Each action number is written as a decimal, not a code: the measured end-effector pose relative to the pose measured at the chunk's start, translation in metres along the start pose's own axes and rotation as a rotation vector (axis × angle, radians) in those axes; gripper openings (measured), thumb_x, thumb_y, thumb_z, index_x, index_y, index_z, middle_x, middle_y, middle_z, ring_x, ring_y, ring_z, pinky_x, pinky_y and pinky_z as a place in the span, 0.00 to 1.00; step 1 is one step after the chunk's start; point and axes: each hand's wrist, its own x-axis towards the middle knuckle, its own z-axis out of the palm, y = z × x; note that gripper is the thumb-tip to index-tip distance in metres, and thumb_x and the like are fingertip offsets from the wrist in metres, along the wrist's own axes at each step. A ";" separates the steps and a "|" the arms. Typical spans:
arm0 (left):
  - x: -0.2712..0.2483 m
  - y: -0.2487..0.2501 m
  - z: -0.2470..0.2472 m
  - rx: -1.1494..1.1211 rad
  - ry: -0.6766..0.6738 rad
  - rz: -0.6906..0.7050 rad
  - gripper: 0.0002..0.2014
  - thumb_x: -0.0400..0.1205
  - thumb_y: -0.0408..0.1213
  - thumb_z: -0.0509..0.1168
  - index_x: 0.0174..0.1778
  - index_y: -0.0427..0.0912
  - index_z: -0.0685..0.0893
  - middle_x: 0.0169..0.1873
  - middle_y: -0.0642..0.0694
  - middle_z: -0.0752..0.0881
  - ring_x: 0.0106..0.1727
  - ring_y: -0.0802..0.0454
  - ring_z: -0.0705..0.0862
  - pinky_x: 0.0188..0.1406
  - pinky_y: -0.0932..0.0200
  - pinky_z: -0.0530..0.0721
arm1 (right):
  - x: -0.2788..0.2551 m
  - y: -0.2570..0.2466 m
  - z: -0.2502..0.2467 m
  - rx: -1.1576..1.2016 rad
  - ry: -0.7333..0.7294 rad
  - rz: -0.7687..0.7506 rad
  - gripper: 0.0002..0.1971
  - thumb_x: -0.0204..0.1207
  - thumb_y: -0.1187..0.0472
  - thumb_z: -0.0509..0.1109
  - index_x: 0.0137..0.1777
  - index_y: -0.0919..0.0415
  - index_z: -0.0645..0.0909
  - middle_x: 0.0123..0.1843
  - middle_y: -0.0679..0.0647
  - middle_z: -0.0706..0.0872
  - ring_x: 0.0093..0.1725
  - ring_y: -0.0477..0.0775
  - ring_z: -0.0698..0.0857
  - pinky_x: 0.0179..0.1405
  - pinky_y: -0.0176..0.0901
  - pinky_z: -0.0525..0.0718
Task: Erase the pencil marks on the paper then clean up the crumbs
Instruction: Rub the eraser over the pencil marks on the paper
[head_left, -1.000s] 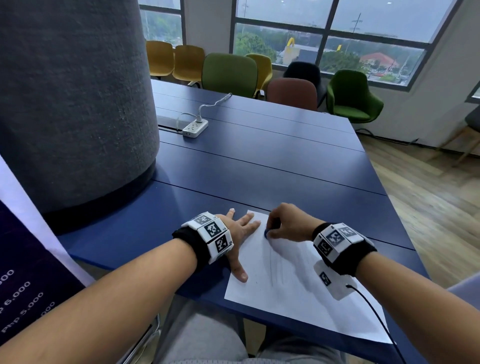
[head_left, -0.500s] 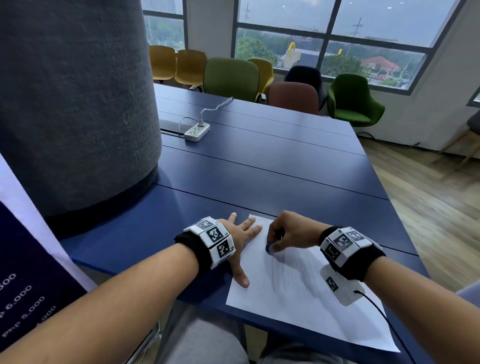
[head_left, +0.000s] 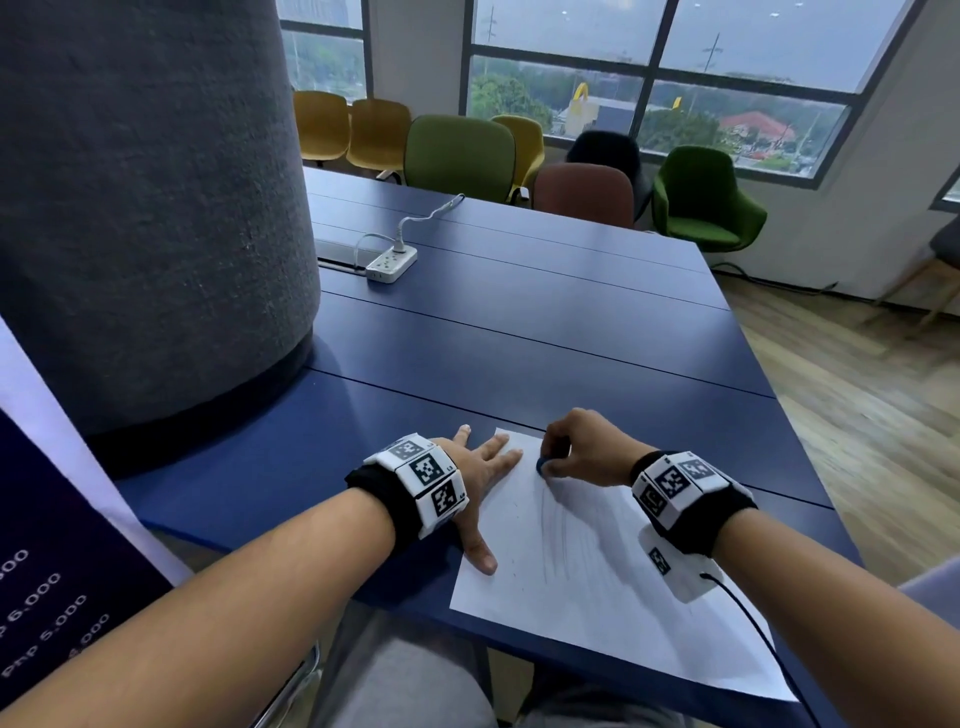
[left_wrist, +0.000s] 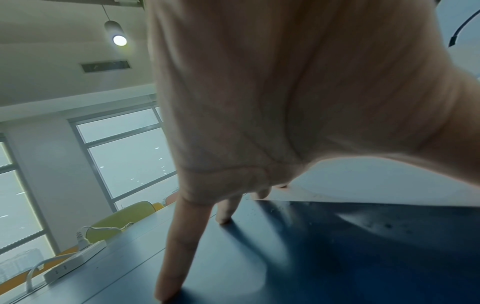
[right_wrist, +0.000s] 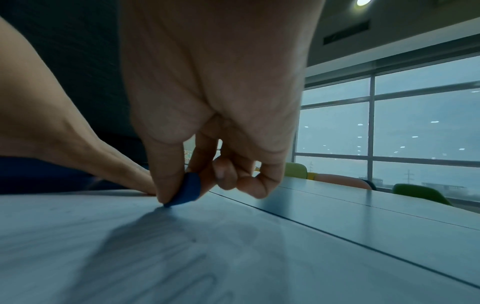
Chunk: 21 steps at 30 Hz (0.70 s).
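Note:
A white sheet of paper (head_left: 597, 587) lies at the near edge of the blue table (head_left: 519, 332), with faint grey pencil strokes (head_left: 553, 540) down its left part. My right hand (head_left: 576, 449) pinches a small blue eraser (head_left: 542, 464) between thumb and fingers and presses its lower edge onto the paper near the top edge; the eraser (right_wrist: 188, 189) shows clearly in the right wrist view. My left hand (head_left: 480, 473) lies flat with fingers spread, holding down the paper's left edge, its thumb at the near left side. In the left wrist view its fingers (left_wrist: 179, 246) rest on the table.
A large grey felt-covered column (head_left: 145, 208) stands on the table at left. A white power strip (head_left: 391, 262) with a cable lies at mid table. Coloured chairs (head_left: 460, 150) line the far edge, before windows. Wooden floor drops off to the right.
My right hand has shifted the eraser back and forth a little near the paper's top edge. The left hand stays flat on the paper's edge.

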 end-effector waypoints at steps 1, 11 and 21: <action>0.000 0.000 0.000 -0.001 0.001 -0.003 0.70 0.61 0.67 0.79 0.85 0.60 0.32 0.84 0.61 0.31 0.84 0.37 0.32 0.80 0.26 0.57 | -0.002 -0.001 0.000 0.011 -0.040 -0.019 0.04 0.68 0.59 0.79 0.41 0.58 0.89 0.37 0.48 0.89 0.34 0.43 0.83 0.39 0.38 0.83; 0.001 0.000 0.002 0.009 0.020 -0.008 0.70 0.61 0.69 0.78 0.85 0.60 0.32 0.84 0.61 0.31 0.85 0.38 0.32 0.80 0.28 0.59 | -0.009 -0.002 -0.001 -0.009 -0.074 -0.010 0.04 0.68 0.58 0.80 0.39 0.55 0.88 0.37 0.48 0.89 0.35 0.43 0.84 0.38 0.36 0.82; 0.002 0.004 0.000 0.051 0.016 -0.028 0.71 0.60 0.69 0.78 0.85 0.60 0.32 0.85 0.59 0.32 0.85 0.35 0.34 0.79 0.27 0.60 | -0.017 -0.003 0.000 -0.053 -0.085 -0.003 0.04 0.71 0.57 0.78 0.42 0.56 0.87 0.40 0.48 0.89 0.38 0.44 0.84 0.41 0.39 0.85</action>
